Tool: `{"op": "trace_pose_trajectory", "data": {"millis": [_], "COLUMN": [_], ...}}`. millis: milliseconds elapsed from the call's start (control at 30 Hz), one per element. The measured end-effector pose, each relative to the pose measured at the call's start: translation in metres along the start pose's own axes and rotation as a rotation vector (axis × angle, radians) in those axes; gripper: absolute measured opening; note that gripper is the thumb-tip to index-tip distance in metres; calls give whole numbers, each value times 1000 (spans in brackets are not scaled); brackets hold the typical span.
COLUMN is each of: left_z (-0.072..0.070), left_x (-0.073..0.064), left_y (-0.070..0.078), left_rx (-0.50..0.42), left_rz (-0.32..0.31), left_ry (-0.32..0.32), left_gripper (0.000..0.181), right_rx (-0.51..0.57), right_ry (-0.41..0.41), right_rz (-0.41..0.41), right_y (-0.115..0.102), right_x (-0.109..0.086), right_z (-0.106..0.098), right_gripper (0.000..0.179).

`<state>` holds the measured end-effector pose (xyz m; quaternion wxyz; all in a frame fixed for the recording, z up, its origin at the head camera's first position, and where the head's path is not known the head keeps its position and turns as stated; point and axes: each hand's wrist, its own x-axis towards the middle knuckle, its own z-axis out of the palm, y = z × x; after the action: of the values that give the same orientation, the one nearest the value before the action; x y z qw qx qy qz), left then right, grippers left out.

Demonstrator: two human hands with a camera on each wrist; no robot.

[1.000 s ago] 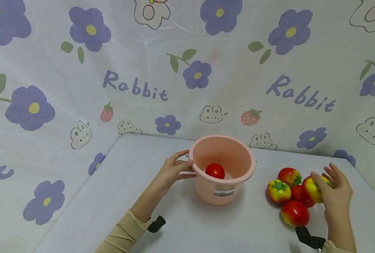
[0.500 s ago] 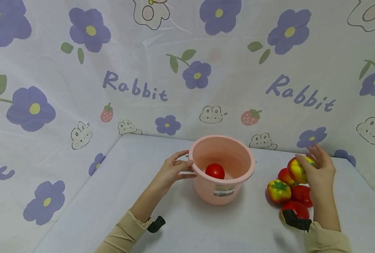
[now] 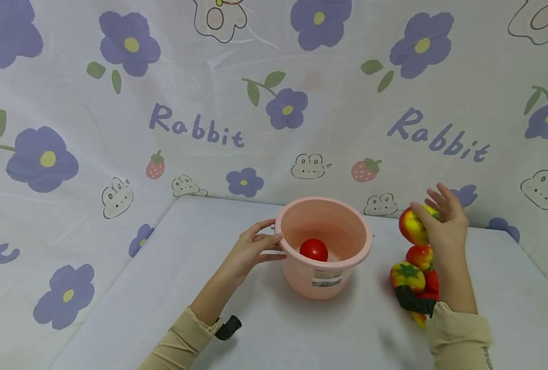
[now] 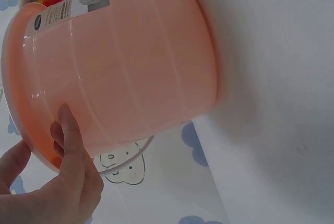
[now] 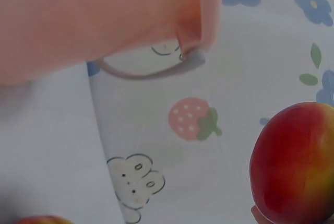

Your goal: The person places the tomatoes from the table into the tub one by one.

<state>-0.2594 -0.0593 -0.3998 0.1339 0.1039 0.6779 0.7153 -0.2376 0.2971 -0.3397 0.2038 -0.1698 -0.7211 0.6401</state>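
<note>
A pink bucket (image 3: 297, 280) stands upright on the white table, with one red tomato (image 3: 314, 250) inside. My left hand (image 3: 251, 252) pinches the bucket's left rim, thumb on one side and fingers on the other, as the left wrist view also shows. To the right of the bucket, my right hand (image 3: 450, 228) grips a red-and-yellow tomato (image 3: 412, 227) with green leaves, held up off the table. That tomato's smooth red side fills the lower right of the right wrist view. Some of the right fingers stick out straight.
Below the right hand lie several more tomatoes (image 3: 407, 276), partly hidden by the right forearm and its black wrist mount (image 3: 413, 300). A thin bucket handle (image 5: 151, 73) hangs behind the bucket. A flower-printed cloth (image 3: 311, 128) rises behind the table's back edge.
My right hand has lifted the red-and-yellow tomato from the pile and carried it up and left, toward the bucket. The left hand and the bucket have stayed put.
</note>
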Motion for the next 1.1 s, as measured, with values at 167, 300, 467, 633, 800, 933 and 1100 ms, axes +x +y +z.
{"op": "trace_pose_trajectory", "data": {"millis": [167,300,467,633,800,933,1100], "left_z": [0,0,0,0,0,0,-1], "left_x": [1,0,-1,0,1,1,1], "left_y": [-1,-1,0,-1,-3,-3,-2], "left_rx": [-2,-7,-8,-3,-2,2,9], "left_rz": [-1,-3,-3,-2,-2,2,-2], "left_ry": [-7,-14,-12,-2,7,9,5], "left_gripper": [57,57,57,56,54,55,55], "right_rx": [-5,-26,-28,-20,-7,-5,-9], "right_ry": [-10,-31,-67,-102,-133,-156,-172], "right_rz": [-26,-49,-106,-161,-203,-225,-232], "right_y": [-6,-8,-13,-20,-25,-30,-36], "right_x": [0,-1,-4,-8,-12,-15,-18], "right_z": [11,17,26,40,56,68,78], "right_gripper": [69,68,67,67,66,66,67]}}
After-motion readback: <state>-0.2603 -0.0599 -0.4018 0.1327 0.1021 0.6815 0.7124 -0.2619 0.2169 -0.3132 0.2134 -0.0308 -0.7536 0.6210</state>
